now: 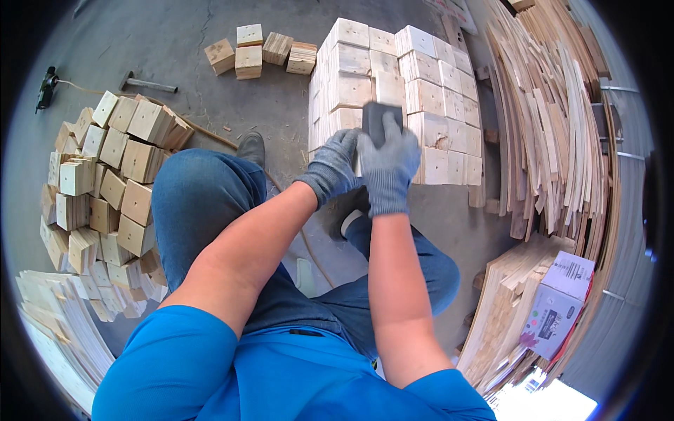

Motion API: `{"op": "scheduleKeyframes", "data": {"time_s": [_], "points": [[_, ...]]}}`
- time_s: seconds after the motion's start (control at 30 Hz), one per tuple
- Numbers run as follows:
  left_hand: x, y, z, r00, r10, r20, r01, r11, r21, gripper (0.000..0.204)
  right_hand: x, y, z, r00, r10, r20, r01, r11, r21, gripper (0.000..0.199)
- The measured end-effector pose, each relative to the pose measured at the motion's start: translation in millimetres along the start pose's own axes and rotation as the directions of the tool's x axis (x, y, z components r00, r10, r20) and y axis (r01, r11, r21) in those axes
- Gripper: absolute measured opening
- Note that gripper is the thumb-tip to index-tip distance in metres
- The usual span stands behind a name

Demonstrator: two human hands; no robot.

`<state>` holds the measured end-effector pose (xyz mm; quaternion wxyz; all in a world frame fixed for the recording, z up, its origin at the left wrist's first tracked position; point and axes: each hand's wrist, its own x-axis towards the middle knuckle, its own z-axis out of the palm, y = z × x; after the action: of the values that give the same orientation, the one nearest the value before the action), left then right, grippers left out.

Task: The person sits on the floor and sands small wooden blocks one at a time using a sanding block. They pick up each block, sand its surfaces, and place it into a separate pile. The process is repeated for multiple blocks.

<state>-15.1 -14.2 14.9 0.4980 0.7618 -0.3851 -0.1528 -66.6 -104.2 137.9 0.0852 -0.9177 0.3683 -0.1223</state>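
Observation:
Both my hands wear grey knit gloves and meet at the near edge of a stack of pale wooden blocks (pixel 351 90). My right hand (pixel 390 163) is closed on a dark grey rectangular block (pixel 375 118), slightly blurred, with its fingers lying over the top. Just left of it, my left hand (pixel 331 165) curls its fingers around a pale wooden piece (pixel 357 168), mostly hidden between the two gloves. Whether the dark block touches that wood, I cannot tell.
Several loose wooden blocks (pixel 248 62) lie beyond the stack. On the left stand a big heap of blocks (pixel 112 186), a hammer (pixel 149 83) and a dark green tool (pixel 47 90) with a hose. Wood strips (pixel 547 133) and a carton (pixel 554 312) line the right.

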Motion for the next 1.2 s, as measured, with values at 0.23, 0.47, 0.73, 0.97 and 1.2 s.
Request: {"op": "scheduleKeyframes", "data": {"time_s": [0.23,0.47,0.73,0.97,1.2], "points": [[-2,7,-5,0.997,-0.073,0.016,0.074,0.995,-0.062,0.081,-116,32,-22,0.998,-0.068,-0.013,0.068,0.997,-0.023,0.070],[1,-13,7,0.999,0.002,0.037,-0.002,1.000,0.002,0.091,-30,1,-2,0.995,-0.065,-0.074,0.064,0.998,-0.006,0.067],[1,0,-2,0.999,-0.040,0.021,0.040,0.999,-0.018,0.091,10,-12,-5,1.000,0.002,0.007,-0.001,0.999,-0.042,0.066],[-3,14,-10,0.997,-0.075,0.018,0.076,0.996,-0.047,0.067,-124,36,-24,0.994,-0.107,-0.011,0.107,0.994,0.015,0.071],[-2,-2,-1,0.999,-0.041,0.027,0.041,0.999,-0.034,0.074,-45,5,-5,0.993,-0.101,-0.065,0.098,0.994,-0.043,0.069]]}}
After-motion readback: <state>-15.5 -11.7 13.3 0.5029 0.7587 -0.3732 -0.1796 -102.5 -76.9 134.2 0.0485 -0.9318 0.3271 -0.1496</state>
